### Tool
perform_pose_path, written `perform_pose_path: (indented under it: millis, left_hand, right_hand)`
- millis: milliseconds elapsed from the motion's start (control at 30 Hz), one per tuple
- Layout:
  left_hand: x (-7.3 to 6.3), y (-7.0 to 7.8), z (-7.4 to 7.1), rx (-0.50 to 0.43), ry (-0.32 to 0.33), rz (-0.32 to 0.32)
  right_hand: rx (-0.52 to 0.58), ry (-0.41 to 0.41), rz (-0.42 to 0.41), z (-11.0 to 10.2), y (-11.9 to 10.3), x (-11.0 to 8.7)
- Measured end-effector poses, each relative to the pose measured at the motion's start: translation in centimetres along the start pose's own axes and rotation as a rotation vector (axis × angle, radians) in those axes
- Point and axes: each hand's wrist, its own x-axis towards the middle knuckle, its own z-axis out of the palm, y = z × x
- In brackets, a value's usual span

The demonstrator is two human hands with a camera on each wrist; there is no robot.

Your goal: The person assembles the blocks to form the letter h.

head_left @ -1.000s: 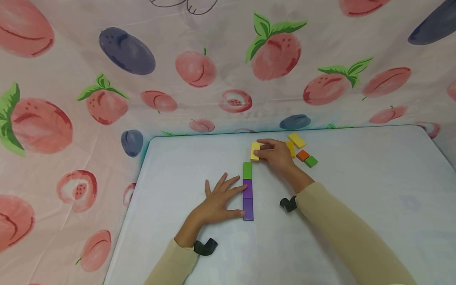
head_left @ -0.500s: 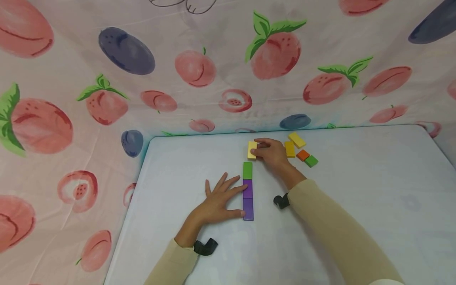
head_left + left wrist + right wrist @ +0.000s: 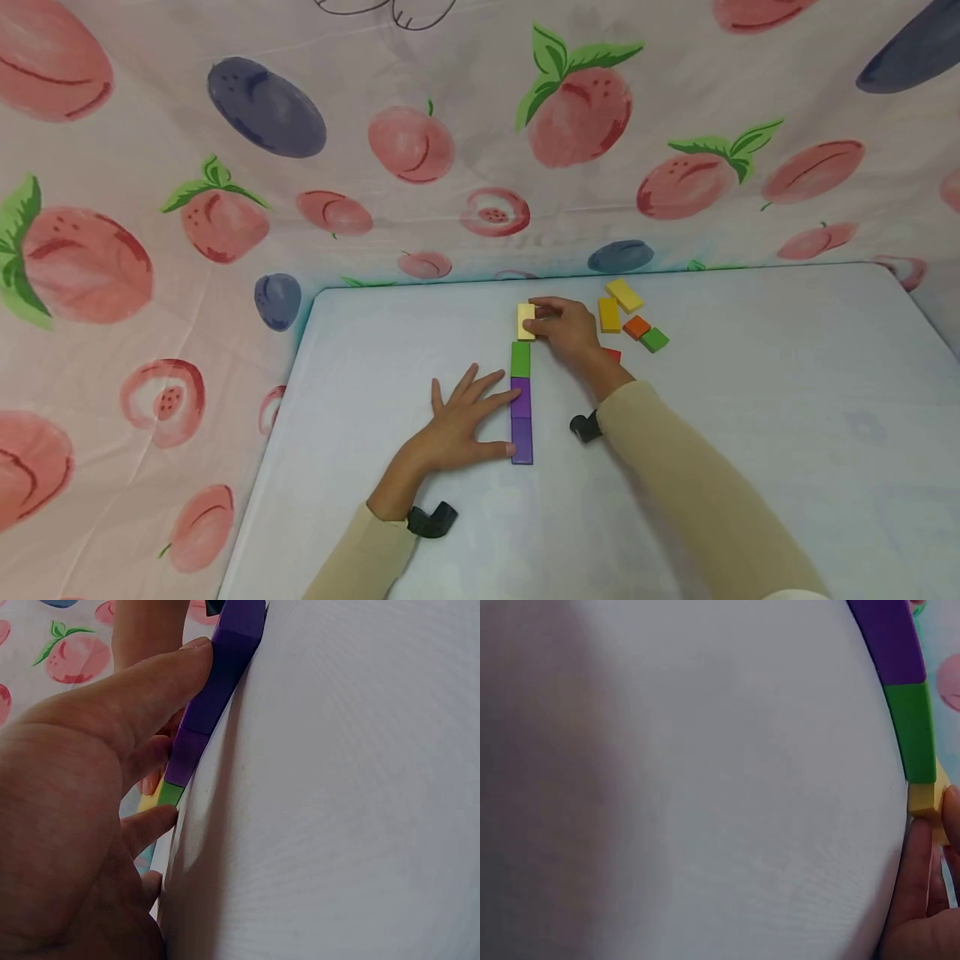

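Note:
Two purple blocks (image 3: 522, 439) and a green block (image 3: 521, 360) lie end to end in a straight row on the white table. My left hand (image 3: 453, 429) is spread beside the row, its thumb and index fingertip touching the purple blocks from the left. In the left wrist view the thumb (image 3: 169, 675) presses on the nearest purple block (image 3: 225, 667). At the far end of the row my right hand (image 3: 570, 333) pinches a pale yellow block (image 3: 526, 321) between thumb and fingers. The right wrist view has this yellow block (image 3: 922, 797) right at the end of the green block (image 3: 913, 735).
To the right of my right hand lie two yellow blocks (image 3: 609, 315), an orange block (image 3: 637, 327) and a second green block (image 3: 655, 340). A red block (image 3: 612, 355) shows partly behind the right wrist. A fruit-print cloth (image 3: 450, 100) rises behind the table's back edge.
My right hand has carried the pale yellow block left, then slightly toward the green block's end. A red block has come into view by the right wrist. The left hand has stayed put.

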Motion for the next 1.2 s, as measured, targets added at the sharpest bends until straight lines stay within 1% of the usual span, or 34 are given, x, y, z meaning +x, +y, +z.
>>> perform_pose_path:
  millis: [333, 633, 833, 1000, 1100, 1200]
  left_hand:
    - [0.0, -0.1, 0.0, -0.001, 0.004, 0.01]
    - [0.0, -0.2, 0.1, -0.004, 0.005, 0.013]
    - [0.0, -0.1, 0.1, -0.008, 0.005, 0.009]
    - [-0.1, 0.0, 0.0, -0.006, 0.003, 0.007]
    - [-0.1, 0.0, 0.0, -0.009, 0.0, 0.006]
    - [-0.1, 0.0, 0.0, -0.011, -0.002, 0.004]
  right_hand:
    - [-0.107, -0.011, -0.022, -0.1, 0.1, 0.0]
    - [-0.177, -0.064, -0.058, -0.4, 0.2, 0.1]
    - [-0.167, -0.114, -0.073, -0.9, 0.3, 0.1]
    - [-0.161, -0.126, -0.064, -1.1, 0.3, 0.1]
    - [-0.171, -0.129, -0.058, -1.0, 0.4, 0.2]
    - [-0.192, -0.133, -0.069, -1.1, 0.4, 0.3]
